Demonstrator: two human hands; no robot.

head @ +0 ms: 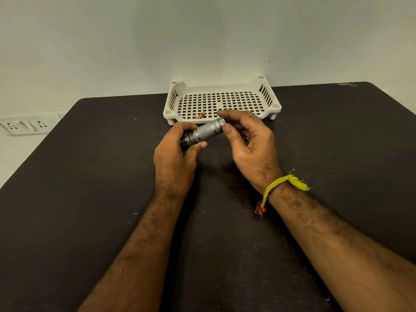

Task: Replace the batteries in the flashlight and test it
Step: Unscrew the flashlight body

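Note:
A silver knurled flashlight (206, 132) is held above the dark table, lying almost level with its tail pointing up and to the right. My left hand (174, 154) wraps around its darker head end. My right hand (247, 140) pinches the tail end between thumb and forefinger; whatever sits at that end is hidden by the fingers. A small copper-coloured battery (200, 115) lies in the white slotted tray (267, 95) just behind the hands.
The dark table (90, 188) fills the view, its back edge against a pale wall. The tray stands at the back centre. A white socket strip (24, 126) sits off the table's left edge. A yellow thread band is on my right wrist.

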